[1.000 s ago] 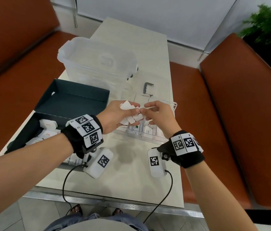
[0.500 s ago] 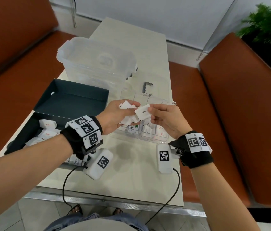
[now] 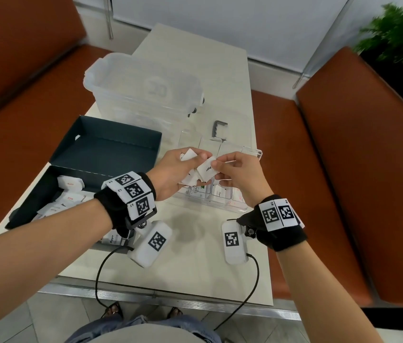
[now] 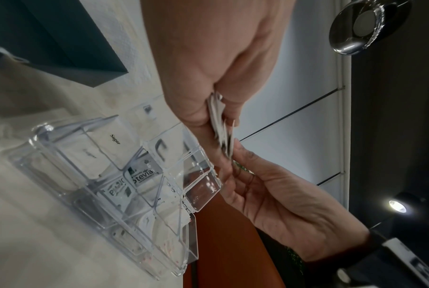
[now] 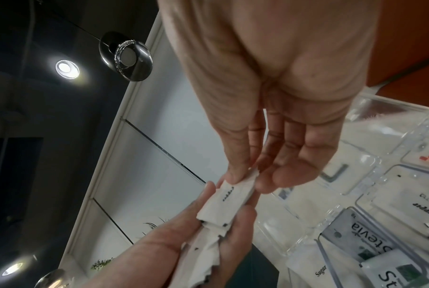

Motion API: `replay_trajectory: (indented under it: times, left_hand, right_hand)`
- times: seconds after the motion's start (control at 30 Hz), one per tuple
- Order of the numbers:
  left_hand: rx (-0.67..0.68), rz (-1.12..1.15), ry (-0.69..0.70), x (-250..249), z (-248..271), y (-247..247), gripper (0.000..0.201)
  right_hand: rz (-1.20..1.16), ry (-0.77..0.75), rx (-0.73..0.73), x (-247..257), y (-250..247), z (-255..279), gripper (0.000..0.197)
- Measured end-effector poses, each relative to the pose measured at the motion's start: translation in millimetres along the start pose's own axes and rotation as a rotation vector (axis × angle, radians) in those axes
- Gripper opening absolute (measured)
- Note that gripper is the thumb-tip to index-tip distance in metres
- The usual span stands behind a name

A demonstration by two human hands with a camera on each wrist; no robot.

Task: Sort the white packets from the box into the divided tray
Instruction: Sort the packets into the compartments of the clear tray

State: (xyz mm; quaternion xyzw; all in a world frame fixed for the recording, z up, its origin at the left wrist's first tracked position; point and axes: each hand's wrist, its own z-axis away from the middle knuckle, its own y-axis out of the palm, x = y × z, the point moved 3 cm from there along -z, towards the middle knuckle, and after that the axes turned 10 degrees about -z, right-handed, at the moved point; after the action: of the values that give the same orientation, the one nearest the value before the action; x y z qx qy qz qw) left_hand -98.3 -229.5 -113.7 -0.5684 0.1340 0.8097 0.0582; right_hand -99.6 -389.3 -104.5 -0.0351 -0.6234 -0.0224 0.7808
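left hand (image 3: 170, 169): grip curled round a bunch of white packets (image 3: 190, 178), held just above the divided tray (image 3: 252, 152), over its left part
right hand (image 3: 241, 174): grip pinches one packet (image 3: 207, 168) between thumb and fingertips; that packet's other end sits in the left hand's bunch, so both hands touch it
packet label: small dark print, reads "Pepper" in the right wrist view (image 5: 229, 194)
bunch in left wrist view: packets (image 4: 220, 124) seen edge-on, sticking out past the curled fingers toward the right hand (image 4: 282, 198)
divided tray: clear plastic, on the worktop (image 3: 195, 268), directly under both hands; compartments hold packets marked "Sugar" (image 4: 114, 139), "Stevia" (image 4: 144, 173) and "Pepper" (image 5: 427, 209); one more cell has red-printed packets, text too small to read
box (image 3: 111, 149): dark, open, left of the divided tray, lid flap standing up behind it
box contents: more white packets (image 3: 69, 184) lying loose, some with red print, some with black
clear tub (image 3: 143, 87): behind the divided tray and the box, translucent, on the worktop
grey bracket (image 3: 220, 129): just behind the divided tray, right of the tub
wrist gear: black bands with square-code markers on both wrists, a white camera pod hanging under each, cables running off the near worktop edge
surroundings: orange-brown bench seats on both sides of the worktop, green plant far right of the tray
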Motion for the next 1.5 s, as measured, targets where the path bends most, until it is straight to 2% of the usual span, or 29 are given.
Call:
replay_trajectory:
  times: [0.17,0.33,0.47,0.6,0.77,0.93,1.07,1.27,1.4,1.5]
  left_hand:
    - [-0.015,0.051,-0.011,4,-3,-2,0.024]
    - [-0.013,0.123,-0.017,3,-6,-10,0.02]
    - [-0.012,0.139,-0.019,4,-10,-13,0.018]
    - [-0.005,0.128,-0.019,6,-12,-13,0.019]
    - [0.003,0.136,-0.025,7,-12,-14,0.019]
    - [0.005,0.144,-0.025,7,-12,-15,0.019]
    - [0.004,0.139,-0.026,7,-11,-16,0.022]
    - [0.007,0.143,-0.026,6,-9,-18,0.025]
    - [0.004,0.145,-0.029,5,-8,-20,0.026]
    - [0.004,0.136,-0.032,5,-7,-20,0.025]
  right_hand:
    - [-0.049,0.005,-0.012,-3,-7,-4,0.012]
    - [0.04,-0.027,-0.083,0,-32,-19,0.006]
    - [0.395,-0.197,-0.176,-5,-46,-35,0.008]
    - [0.693,-0.24,-0.086,-24,-37,-48,0.008]
    - [0.977,-0.325,-0.046,-48,-25,-58,0.011]
    - [1.217,-0.476,-0.016,-64,-17,-56,0.015]
    - [1.372,-0.512,-0.004,-70,-17,-59,0.021]
    - [1.414,-0.456,-0.008,-75,-19,-60,0.023]
    - [1.346,-0.469,-0.014,-68,-21,-58,0.015]
    - [1.403,-0.448,0.019,-67,-20,-57,0.012]
